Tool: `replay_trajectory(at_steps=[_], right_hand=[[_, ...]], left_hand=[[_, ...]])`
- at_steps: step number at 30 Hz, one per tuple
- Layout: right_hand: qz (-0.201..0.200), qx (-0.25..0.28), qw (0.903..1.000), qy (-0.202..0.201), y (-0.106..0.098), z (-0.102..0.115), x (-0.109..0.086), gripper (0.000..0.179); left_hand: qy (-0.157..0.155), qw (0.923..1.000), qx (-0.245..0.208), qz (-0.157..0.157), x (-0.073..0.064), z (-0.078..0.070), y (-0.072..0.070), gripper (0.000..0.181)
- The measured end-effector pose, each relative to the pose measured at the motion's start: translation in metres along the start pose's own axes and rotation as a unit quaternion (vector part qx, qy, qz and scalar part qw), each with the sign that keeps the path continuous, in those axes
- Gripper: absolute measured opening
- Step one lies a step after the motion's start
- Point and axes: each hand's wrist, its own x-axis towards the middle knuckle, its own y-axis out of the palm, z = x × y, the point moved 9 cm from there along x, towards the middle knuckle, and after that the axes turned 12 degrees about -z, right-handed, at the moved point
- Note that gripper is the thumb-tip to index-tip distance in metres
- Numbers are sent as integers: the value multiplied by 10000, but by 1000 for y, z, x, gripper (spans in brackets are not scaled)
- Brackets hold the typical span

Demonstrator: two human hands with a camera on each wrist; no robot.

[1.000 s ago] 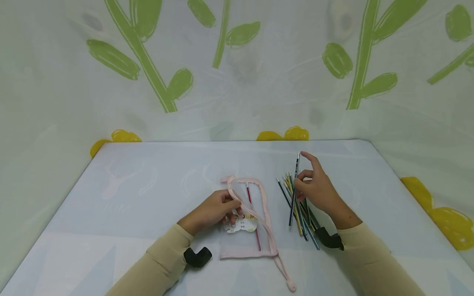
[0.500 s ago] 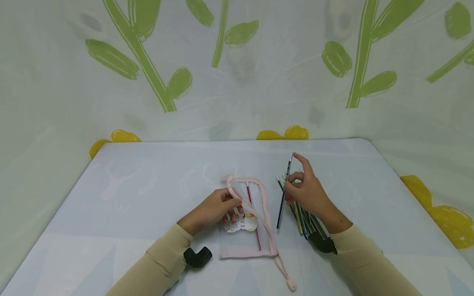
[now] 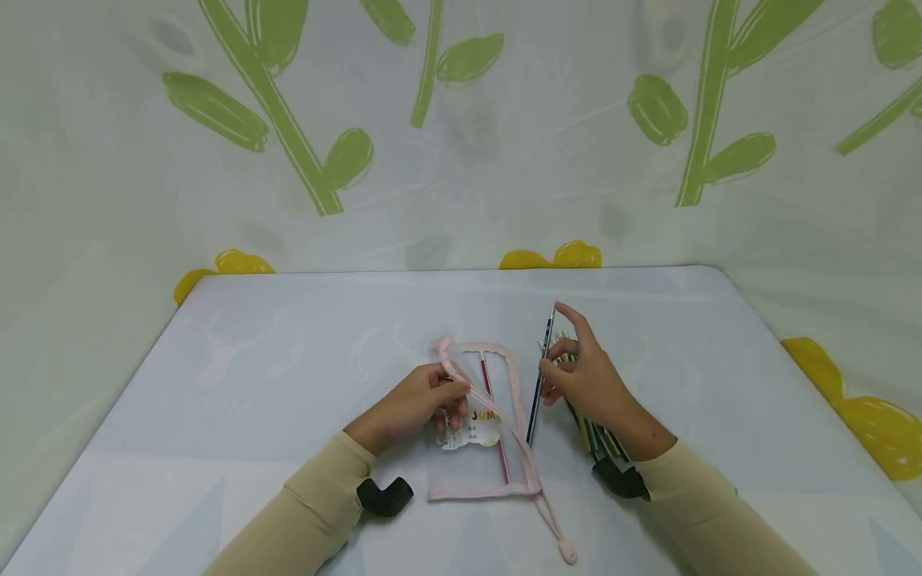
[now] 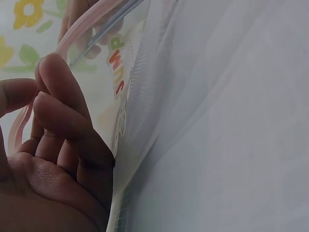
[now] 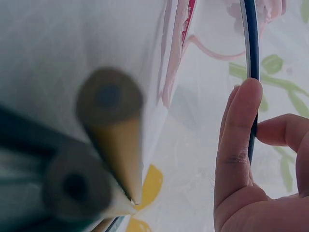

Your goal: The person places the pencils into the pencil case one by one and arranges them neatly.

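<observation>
My left hand pinches the pink zip edge of a see-through mesh pouch, lifting its upper layer. The left wrist view shows thumb and fingertip meeting on that pink edge. Inside the pouch lie a red pencil and a white label with coloured letters. A dark blue pencil is pinched between thumb and fingers of my right hand, the forefinger stretched to its top end. It slants at the pouch's right edge, its lower tip partly behind that edge. Contact there cannot be told.
Several loose pencils lie in a pile beneath my right wrist, partly hidden by it; their blunt ends loom in the right wrist view. The pouch's pink strap trails toward me. A leaf-patterned wall covering stands behind the white table.
My right hand has carried the dark blue pencil leftward from above the pile to the pouch's right edge. The left hand has kept its hold on the pouch, nearly still.
</observation>
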Motion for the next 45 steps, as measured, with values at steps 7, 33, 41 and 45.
replay_trajectory(at_steps=[7, 33, 41, 45], right_hand=[[251, 42, 9996, 150, 8, -1, -4, 87], [733, -454, 9962, 94, 32, 1, -7, 88], [976, -457, 9938, 273, 42, -1, -4, 89], [1101, -467, 9923, 327, 47, -2, -4, 89]], left_hand=[[75, 9998, -130, 87, 2, 1, 1, 22], [209, 9993, -287, 91, 1, 0, 3, 27], [159, 9993, -332, 36, 1, 2, 4, 24], [196, 9993, -327, 35, 1, 1, 4, 24]])
